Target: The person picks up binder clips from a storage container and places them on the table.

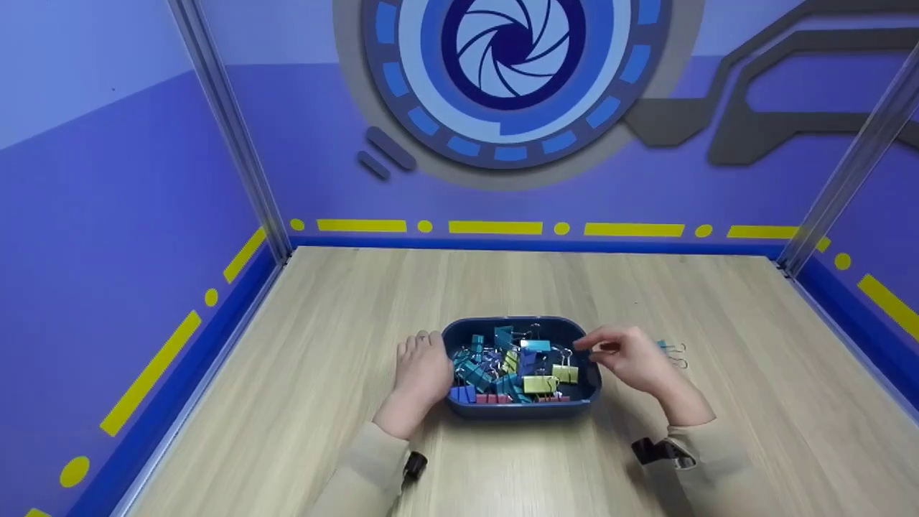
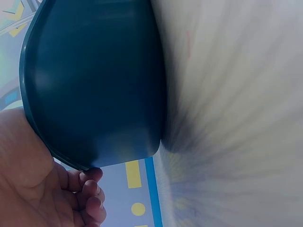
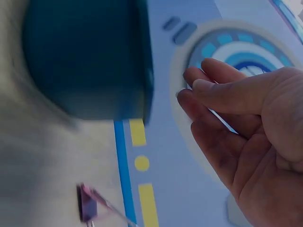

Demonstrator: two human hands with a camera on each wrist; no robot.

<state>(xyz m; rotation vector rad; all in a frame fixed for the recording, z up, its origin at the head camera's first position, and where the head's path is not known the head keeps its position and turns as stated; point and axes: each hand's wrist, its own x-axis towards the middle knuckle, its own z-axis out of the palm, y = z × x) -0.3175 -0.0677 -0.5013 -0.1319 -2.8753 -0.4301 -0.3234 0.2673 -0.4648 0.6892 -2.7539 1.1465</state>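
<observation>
A dark blue plastic box stands on the table, holding many binder clips in teal, blue, yellow and red. My left hand holds its left rim. In the left wrist view, the fingers are bent beside the box's outer wall, and the thumb is hidden behind the rim. By the right rim is my right hand, its fingers bent and the thumb near the fingertips. Nothing shows between them in the right wrist view. To the right of this hand, a loose teal binder clip lies on the table.
The light wood table is bounded by a blue back wall and side walls with metal corner posts. Black wrist devices sit at both sleeves.
</observation>
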